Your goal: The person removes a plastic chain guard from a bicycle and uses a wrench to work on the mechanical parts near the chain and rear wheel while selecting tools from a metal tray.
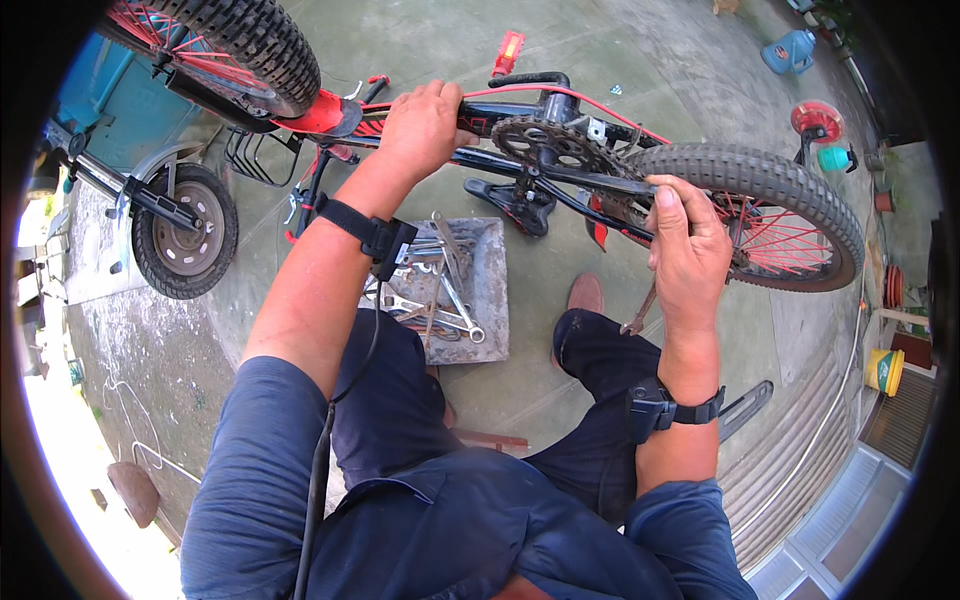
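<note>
Floor: grey-green concrete [400, 45], smooth at the top of the frame, stained and speckled at the left; bright light whitens the lower left.
Room edges: a scooter wheel [185, 225] stands at the left, a blue jug [788, 52] at the upper right, a yellow bucket [883, 371] at the right.
Bike: upturned, it crosses the upper half of the frame [484, 114], black tubes with red trim, its saddle [515, 205] down near the floor.
Tyres: black knobbly rubber on the front wheel [265, 50], upper left, and the rear wheel [840, 225], right; both have red spokes.
Drive: a round toothed chainring [520, 140], dark and greasy, with a flat black crank [600, 182].
Left hand [420, 125]: upper centre, fingers curled over a bike tube.
Right hand [690, 235]: right of centre, fingers pinched on the crank's end.
Wrench [638, 312]: its rusty forked end shows just below the right hand, which hides the rest; cannot tell how it is gripped.
Tray: grey, rough, square-edged [490, 290], left of centre, heaped with metal spanners [458, 305].
Open room: floor shows between the tray's right edge and the shoe [586, 293], and above the bike.
</note>
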Tool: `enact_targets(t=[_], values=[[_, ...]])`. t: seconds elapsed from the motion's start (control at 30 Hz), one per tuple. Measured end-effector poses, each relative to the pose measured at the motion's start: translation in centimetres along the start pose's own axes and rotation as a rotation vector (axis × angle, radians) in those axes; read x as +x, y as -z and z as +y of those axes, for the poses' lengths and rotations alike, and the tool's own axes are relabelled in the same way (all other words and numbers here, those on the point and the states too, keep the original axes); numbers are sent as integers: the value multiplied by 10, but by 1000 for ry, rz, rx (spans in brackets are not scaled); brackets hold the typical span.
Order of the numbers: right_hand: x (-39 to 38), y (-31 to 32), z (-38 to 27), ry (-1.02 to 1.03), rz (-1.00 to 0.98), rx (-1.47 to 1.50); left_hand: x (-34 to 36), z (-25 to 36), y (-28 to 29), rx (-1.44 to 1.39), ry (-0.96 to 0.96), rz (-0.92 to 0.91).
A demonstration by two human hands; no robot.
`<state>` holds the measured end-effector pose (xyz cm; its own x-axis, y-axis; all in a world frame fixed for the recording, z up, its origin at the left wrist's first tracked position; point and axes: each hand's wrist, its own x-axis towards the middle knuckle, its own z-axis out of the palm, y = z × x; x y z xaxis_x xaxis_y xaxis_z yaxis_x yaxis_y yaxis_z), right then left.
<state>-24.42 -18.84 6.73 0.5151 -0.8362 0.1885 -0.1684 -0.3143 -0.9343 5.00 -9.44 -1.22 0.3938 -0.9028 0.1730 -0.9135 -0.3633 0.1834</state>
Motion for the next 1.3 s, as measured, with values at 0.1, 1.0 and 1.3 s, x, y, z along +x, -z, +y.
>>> enact_targets(t=[0.1,1.0,1.3], values=[[11,-25,-23,152,-37,13,0,-1,1,-2,-8,-1],[6,9,6,-56,-71,-40,1,-3,-1,-2,-46,34],[8,-9,-22,15,-61,52,-2,-2,2,-34,-47,57]])
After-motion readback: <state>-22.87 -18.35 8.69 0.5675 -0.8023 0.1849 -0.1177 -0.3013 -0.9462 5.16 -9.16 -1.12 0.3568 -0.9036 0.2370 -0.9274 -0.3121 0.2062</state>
